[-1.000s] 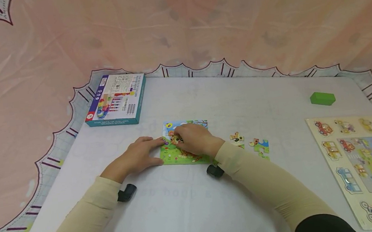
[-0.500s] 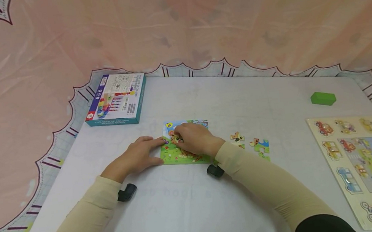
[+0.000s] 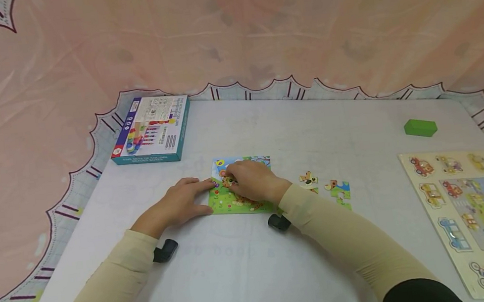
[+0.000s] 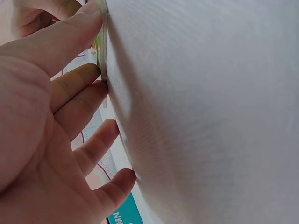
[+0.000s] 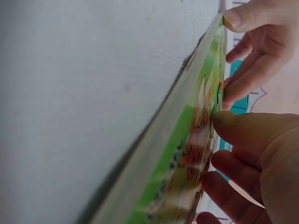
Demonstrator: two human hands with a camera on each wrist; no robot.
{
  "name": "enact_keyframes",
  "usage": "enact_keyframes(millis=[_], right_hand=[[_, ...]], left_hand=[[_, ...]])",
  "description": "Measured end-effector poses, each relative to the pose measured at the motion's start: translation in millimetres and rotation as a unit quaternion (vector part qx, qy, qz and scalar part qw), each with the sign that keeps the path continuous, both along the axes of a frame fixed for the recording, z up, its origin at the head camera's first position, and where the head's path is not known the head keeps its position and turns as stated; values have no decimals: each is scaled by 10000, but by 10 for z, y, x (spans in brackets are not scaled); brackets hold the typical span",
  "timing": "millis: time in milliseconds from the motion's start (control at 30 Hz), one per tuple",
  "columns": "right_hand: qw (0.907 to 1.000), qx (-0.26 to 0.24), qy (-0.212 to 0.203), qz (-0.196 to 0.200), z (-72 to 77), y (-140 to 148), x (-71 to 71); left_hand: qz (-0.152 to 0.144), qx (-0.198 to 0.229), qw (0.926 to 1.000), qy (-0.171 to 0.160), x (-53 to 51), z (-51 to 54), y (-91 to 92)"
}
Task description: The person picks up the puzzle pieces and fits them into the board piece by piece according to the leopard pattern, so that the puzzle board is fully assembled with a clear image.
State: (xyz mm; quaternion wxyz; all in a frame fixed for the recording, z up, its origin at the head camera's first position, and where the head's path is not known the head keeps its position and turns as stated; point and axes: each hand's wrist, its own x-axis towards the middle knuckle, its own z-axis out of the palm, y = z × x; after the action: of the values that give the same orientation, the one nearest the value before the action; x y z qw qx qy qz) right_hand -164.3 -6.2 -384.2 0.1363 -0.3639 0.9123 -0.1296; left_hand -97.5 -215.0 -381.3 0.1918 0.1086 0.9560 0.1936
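Note:
A flat jigsaw puzzle board [image 3: 230, 207] with a cartoon animal on green grass and blue sky lies mid-table. Against its left edge rest the thumb and fingertips of my left hand [image 3: 177, 203], spread fairly straight in the left wrist view. My right hand [image 3: 252, 180] lies over the board and covers its middle and right part. In the right wrist view, its thumb and fingertips touch the picture surface with gaps between them; no loose piece shows there. Just right of the board are loose puzzle pieces [image 3: 308, 179], partly hidden by the right sleeve, and more pieces [image 3: 339, 190].
A teal-edged box [image 3: 150, 131] lies at the back left of the white table [image 3: 221, 283]. Toward the back right is a green block [image 3: 420, 127]. A wooden vehicle puzzle board [image 3: 429, 219] occupies the right side. Black wrist cameras [image 3: 165, 251] hang under both sleeves.

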Motion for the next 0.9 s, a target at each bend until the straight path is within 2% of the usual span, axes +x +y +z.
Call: enact_keyframes(millis=[667,900], right_hand=[[9999,-121,73,81,-26,-9,-1],[9999,-6,35,104,0,-20,2]], left_hand=[[-5,17,10000,29,-3,-9,3],[-13,15,10000,33,-8,-22,-10]])
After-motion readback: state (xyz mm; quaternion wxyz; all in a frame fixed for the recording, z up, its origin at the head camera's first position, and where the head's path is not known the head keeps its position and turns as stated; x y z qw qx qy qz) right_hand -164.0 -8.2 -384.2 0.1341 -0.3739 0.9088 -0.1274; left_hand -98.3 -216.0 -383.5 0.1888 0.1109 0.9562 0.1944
